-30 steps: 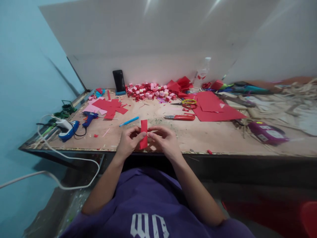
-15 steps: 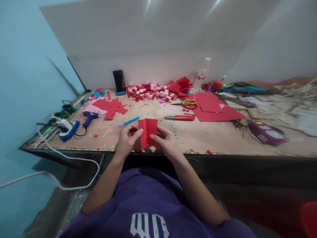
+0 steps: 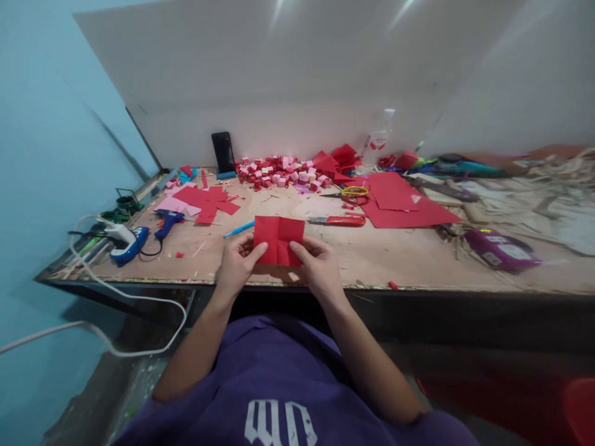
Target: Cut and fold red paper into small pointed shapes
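Note:
A red paper square (image 3: 279, 238) with fold creases is spread out above the near edge of the wooden table (image 3: 395, 254). My left hand (image 3: 239, 263) pinches its lower left edge with thumb on top. My right hand (image 3: 318, 266) pinches its lower right edge the same way. Both hands are closed on the paper, held in front of my purple shirt.
A blue pen (image 3: 242, 228) and a red craft knife (image 3: 338, 220) lie just beyond the paper. Glue guns (image 3: 134, 238) with cables sit at the left. Red paper sheets (image 3: 400, 201), scissors (image 3: 351, 193), a pile of small red and pink cubes (image 3: 283, 171) and a phone (image 3: 224, 152) lie further back.
The red paper went from a narrow folded strip to an open creased square as my hands drew apart and spread it.

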### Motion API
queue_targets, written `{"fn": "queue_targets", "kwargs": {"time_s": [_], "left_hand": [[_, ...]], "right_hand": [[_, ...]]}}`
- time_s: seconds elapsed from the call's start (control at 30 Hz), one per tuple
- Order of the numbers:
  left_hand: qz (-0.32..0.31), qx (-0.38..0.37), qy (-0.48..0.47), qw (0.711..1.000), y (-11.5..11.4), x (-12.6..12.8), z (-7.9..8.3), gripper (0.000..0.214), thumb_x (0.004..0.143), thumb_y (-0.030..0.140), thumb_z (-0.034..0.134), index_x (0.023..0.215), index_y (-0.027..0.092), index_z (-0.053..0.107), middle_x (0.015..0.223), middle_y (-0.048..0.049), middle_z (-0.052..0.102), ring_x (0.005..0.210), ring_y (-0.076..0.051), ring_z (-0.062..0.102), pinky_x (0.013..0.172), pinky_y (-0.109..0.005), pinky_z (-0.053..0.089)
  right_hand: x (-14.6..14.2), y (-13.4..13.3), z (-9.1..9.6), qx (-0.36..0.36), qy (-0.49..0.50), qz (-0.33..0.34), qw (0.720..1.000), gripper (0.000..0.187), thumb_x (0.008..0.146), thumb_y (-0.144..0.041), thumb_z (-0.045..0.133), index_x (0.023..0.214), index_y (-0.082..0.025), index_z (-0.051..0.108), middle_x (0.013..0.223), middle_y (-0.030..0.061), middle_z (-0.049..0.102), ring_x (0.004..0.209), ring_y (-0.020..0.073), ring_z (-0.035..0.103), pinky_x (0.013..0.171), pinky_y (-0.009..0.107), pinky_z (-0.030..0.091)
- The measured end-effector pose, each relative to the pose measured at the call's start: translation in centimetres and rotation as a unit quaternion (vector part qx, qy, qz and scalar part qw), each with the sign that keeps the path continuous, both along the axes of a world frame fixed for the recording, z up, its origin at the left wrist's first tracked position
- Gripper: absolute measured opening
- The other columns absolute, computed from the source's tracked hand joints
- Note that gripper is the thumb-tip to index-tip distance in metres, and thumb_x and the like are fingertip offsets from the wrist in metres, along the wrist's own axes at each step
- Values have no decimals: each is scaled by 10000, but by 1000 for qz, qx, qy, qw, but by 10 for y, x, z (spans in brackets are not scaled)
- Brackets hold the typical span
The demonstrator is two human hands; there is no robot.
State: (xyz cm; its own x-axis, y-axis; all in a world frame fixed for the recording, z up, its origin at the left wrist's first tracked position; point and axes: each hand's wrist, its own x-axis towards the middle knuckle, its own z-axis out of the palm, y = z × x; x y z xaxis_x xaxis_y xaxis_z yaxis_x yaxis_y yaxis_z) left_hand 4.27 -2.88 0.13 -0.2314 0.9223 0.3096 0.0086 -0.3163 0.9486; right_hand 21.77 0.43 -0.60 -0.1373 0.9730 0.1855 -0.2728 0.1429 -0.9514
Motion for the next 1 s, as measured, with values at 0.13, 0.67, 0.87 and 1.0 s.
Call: {"fn": "queue_targets", "kwargs": {"time_s": [0.13, 0.67, 0.87, 1.0], "left_hand": [[27, 9, -8, 1000, 1, -1, -2, 289, 795, 424, 836, 903, 163, 776, 889, -66, 819, 811, -220, 766, 806, -331, 609], [82, 16, -87, 993, 5, -1, -6, 429, 764, 490, 880, 982, 132, 789, 977, -93, 837, 856, -238, 785, 815, -342, 632], [85, 24, -101, 991, 4, -1, -6, 400, 782, 466, 872, 984, 132, 787, 977, -99, 836, 854, -242, 790, 802, -345, 636], [87, 19, -95, 991, 4, -1, -6, 400, 773, 471, 877, 966, 134, 783, 925, -90, 830, 802, -230, 778, 748, -324, 629]], "right_hand": [[0, 0, -1, -2, -1, -7, 1000, 279, 779, -401, 848, 988, -216, 864, 960, 60, 848, 958, 298, 794, 929, 439, 621], [11, -10, 16, -49, 45, 211, 975, 496, 795, -395, 894, 1263, -277, 780, 1060, 72, 829, 746, 228, 782, 683, 397, 677], [13, -10, 17, -52, 20, 256, 965, 652, 750, -282, 933, 1370, -285, 730, 1172, 79, 812, 940, 255, 789, 781, 400, 684], [10, -8, 13, -48, 20, 240, 969, 654, 730, -254, 945, 1349, -292, 739, 1115, 62, 822, 919, 245, 787, 745, 372, 679]]}}
